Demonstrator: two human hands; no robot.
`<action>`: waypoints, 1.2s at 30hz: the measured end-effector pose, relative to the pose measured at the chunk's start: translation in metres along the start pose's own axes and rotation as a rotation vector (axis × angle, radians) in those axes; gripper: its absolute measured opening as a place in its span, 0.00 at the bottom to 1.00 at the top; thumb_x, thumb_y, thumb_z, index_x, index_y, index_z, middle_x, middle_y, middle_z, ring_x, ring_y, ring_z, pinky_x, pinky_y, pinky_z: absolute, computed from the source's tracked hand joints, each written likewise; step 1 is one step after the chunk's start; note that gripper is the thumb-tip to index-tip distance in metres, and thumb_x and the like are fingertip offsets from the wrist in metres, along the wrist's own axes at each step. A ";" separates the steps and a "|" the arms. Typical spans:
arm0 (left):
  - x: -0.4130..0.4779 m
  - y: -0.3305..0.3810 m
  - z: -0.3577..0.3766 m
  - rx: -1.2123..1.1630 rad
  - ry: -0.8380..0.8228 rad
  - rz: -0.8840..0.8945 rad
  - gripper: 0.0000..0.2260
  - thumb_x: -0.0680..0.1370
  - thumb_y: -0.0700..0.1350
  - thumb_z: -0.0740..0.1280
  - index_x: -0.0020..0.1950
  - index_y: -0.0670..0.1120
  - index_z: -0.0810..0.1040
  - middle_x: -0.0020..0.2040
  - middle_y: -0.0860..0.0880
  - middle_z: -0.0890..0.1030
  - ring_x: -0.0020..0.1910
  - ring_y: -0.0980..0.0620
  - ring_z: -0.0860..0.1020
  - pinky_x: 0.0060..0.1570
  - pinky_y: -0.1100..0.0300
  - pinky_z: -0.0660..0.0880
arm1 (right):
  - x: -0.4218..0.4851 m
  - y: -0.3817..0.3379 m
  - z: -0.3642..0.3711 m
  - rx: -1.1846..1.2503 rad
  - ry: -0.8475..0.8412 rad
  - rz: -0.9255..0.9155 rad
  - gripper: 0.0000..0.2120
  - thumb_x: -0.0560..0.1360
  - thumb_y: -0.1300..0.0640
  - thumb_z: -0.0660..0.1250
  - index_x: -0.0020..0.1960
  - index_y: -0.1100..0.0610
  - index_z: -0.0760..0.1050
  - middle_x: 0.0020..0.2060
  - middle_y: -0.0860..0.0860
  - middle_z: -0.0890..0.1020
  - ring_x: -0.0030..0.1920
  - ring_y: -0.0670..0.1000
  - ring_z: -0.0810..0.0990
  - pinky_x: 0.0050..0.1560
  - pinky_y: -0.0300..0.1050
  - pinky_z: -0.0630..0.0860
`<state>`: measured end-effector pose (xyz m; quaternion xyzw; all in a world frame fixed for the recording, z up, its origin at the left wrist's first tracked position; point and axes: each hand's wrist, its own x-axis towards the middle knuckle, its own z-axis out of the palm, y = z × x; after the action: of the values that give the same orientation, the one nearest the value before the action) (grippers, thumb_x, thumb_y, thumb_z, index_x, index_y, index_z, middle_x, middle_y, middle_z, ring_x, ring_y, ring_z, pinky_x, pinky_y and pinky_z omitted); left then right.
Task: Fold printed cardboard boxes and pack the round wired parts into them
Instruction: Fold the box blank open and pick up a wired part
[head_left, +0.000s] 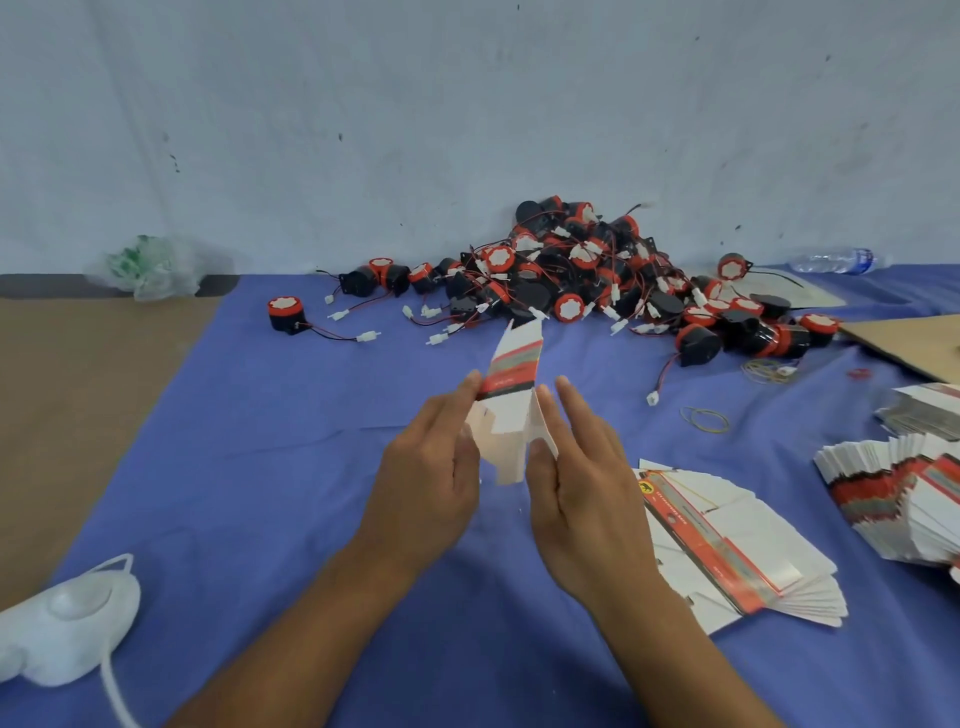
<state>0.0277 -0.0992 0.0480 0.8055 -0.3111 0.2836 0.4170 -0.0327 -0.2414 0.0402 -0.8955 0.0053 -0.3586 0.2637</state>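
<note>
Two-handed, mid-frame: squeezing upright printed box (511, 395) between flat left hand (431, 467) and flat right hand (582, 467), neither clenched.

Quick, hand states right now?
Left hand: open, straight fingers pressing the cardboard box.
Right hand: open, straight fingers pressing the same box.
</note>
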 end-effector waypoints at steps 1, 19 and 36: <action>-0.001 0.004 0.000 -0.063 0.003 -0.048 0.27 0.79 0.34 0.59 0.76 0.53 0.65 0.62 0.51 0.77 0.49 0.53 0.79 0.47 0.64 0.75 | -0.001 -0.001 0.002 0.009 0.010 0.004 0.24 0.82 0.51 0.56 0.78 0.50 0.64 0.77 0.52 0.65 0.74 0.53 0.66 0.64 0.40 0.65; 0.006 0.023 0.001 -0.708 -0.312 -0.502 0.32 0.67 0.35 0.58 0.64 0.65 0.71 0.52 0.52 0.81 0.26 0.41 0.77 0.26 0.55 0.75 | 0.006 0.018 -0.002 0.875 -0.200 0.446 0.30 0.68 0.52 0.70 0.70 0.42 0.71 0.58 0.38 0.80 0.54 0.39 0.81 0.46 0.36 0.79; 0.003 -0.002 -0.005 -0.878 -0.340 -0.661 0.08 0.75 0.40 0.69 0.52 0.49 0.80 0.49 0.48 0.84 0.46 0.48 0.80 0.44 0.56 0.75 | 0.007 0.012 -0.001 1.168 -0.500 0.383 0.34 0.67 0.32 0.74 0.67 0.48 0.76 0.64 0.54 0.80 0.62 0.58 0.80 0.57 0.52 0.78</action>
<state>0.0296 -0.0951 0.0513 0.6458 -0.1938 -0.1509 0.7229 -0.0264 -0.2537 0.0393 -0.6449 -0.0921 -0.0308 0.7581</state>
